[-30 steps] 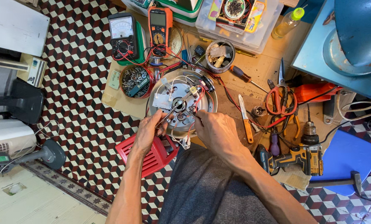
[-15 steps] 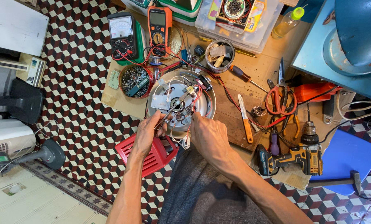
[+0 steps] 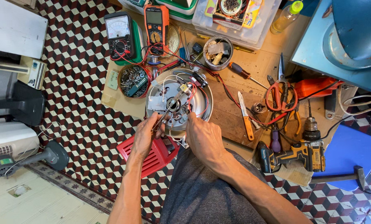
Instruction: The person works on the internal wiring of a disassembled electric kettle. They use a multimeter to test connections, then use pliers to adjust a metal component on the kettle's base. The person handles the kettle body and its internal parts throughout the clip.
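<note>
Left hand (image 3: 146,137) pokes a thin tool (image 3: 169,110) into the round wired appliance base (image 3: 179,103), right hand (image 3: 204,137) gripping its near rim.

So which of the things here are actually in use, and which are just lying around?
In use:
- left hand holding a slim metal tool
- right hand on the round metal appliance base

Lying about:
- two multimeters
- red-handled scissors
- cordless drill
- orange knife
- bowl of screws
- hammer

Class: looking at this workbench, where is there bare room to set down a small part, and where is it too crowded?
Bare wood lies between the round appliance base and the orange knife. Bare cardboard lies below the bowl of screws. Crowded: around the scissors and cordless drill.
</note>
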